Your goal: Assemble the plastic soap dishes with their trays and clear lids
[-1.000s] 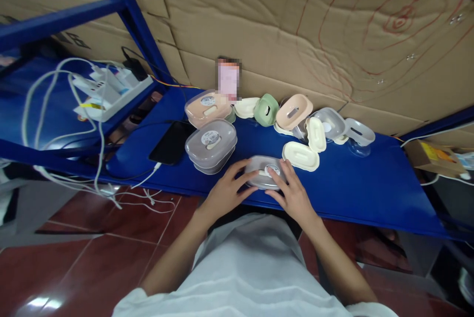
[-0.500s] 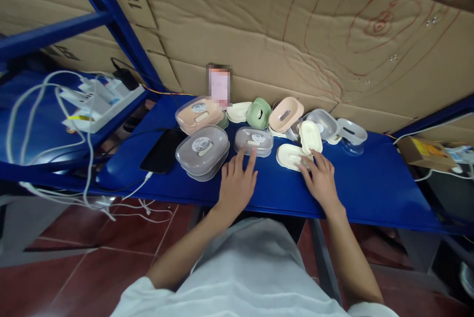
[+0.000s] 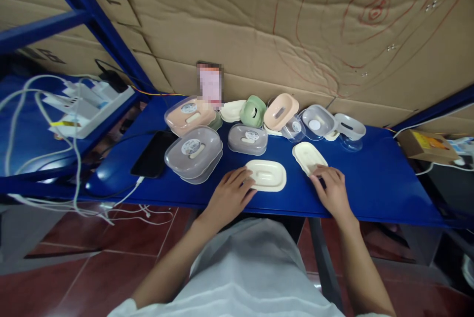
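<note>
You have the blue bench (image 3: 381, 188) bare to the right of your right hand (image 3: 329, 183), with a strip of blue also open between the 2 cream pieces in front of you; the left side is crowded, up to the phone (image 3: 150, 154). Your left hand (image 3: 232, 191) grips the left end of the larger cream dish (image 3: 266, 176), which lies near the bench's front edge. Your right hand grips the near end of the smaller cream dish (image 3: 308, 157), slanted farther back. On the cardboard panel (image 3: 222, 20) behind the bench you can read "1100"; the round stickers on the lids seem to carry print, but it is too small to make out. Just behind the larger cream dish sits a low grey box (image 3: 240, 148) under a clear lid; to its left are a bigger grey box (image 3: 177, 156) and a peach box (image 3: 174, 118), both clear-lidded. Along the back stand a green dish (image 3: 249, 118) and a tilted peach dish (image 3: 274, 118).
</note>
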`<state>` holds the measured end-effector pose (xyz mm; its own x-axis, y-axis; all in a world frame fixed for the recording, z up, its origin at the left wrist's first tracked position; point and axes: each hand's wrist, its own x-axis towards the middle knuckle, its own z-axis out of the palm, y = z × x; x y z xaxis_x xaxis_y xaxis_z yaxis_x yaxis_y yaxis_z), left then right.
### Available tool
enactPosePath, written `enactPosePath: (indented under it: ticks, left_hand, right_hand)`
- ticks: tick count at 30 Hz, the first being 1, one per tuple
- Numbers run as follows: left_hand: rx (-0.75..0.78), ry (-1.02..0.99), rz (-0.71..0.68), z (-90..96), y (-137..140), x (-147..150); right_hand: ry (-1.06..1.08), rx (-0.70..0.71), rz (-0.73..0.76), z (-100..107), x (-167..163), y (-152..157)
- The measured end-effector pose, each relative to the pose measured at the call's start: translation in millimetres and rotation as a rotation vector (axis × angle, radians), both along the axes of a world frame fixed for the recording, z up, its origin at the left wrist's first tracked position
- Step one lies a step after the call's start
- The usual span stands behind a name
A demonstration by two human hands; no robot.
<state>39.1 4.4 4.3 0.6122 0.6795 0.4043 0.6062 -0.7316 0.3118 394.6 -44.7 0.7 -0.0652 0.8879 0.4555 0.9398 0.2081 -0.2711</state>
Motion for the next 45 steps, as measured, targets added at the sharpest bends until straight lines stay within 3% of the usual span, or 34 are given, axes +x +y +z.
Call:
enactPosePath:
  ticks: [3,8,12,15,19,25,30,34,37,41,43,45]
  left_hand:
    - [0.005,-0.058,0.062,-7.7,2.7,-15.7]
    - [-0.002,-0.093,0.093,-14.8,5.9,-18.7]
    - [-0.025,-0.131,0.097,-15.1,4.5,-17.7]
    - [-0.024,-0.141,0.104,-15.4,3.7,-18.5]
    - [-0.020,-0.138,0.103,-16.3,4.0,-19.3]
    - [-0.033,-0.142,0.057,-13.9,2.5,-20.6]
    - [-0.025,-0.146,0.030,-11.4,1.4,-20.9]
    - [-0.036,-0.148,0.032,-11.0,1.6,-20.1]
    - [-0.043,-0.150,0.040,-10.9,1.4,-19.8]
    - [-0.058,-0.147,0.023,-10.2,1.0,-20.7]
    - [-0.077,-0.158,-0.003,-10.0,0.7,-21.8]
    - [-0.092,-0.180,-0.032,-10.4,0.1,-22.9]
  right_hand:
    - [0.002,0.027,-0.067,11.9,22.6,27.5]
    - [0.072,0.168,-0.338,34.4,63.9,111.5]
    - [0.306,0.021,-0.447,36.3,86.0,164.5]
    - [0.391,0.011,-0.459,34.9,91.9,175.6]
    - [0.402,0.131,-0.461,41.8,94.3,155.2]
    - [0.336,0.301,-0.525,40.4,83.8,80.0]
    - [0.291,0.231,-0.653,14.3,87.9,15.0]
    - [0.263,0.139,-0.694,2.6,100.1,-15.8]
    - [0.242,0.121,-0.614,-2.3,98.0,-27.9]
    - [0.110,0.039,-0.314,-13.4,83.6,-35.9]
    - [0.049,0.100,-0.256,-17.4,72.8,-37.4]
    - [0.075,0.231,-0.295,-16.4,57.1,-37.9]
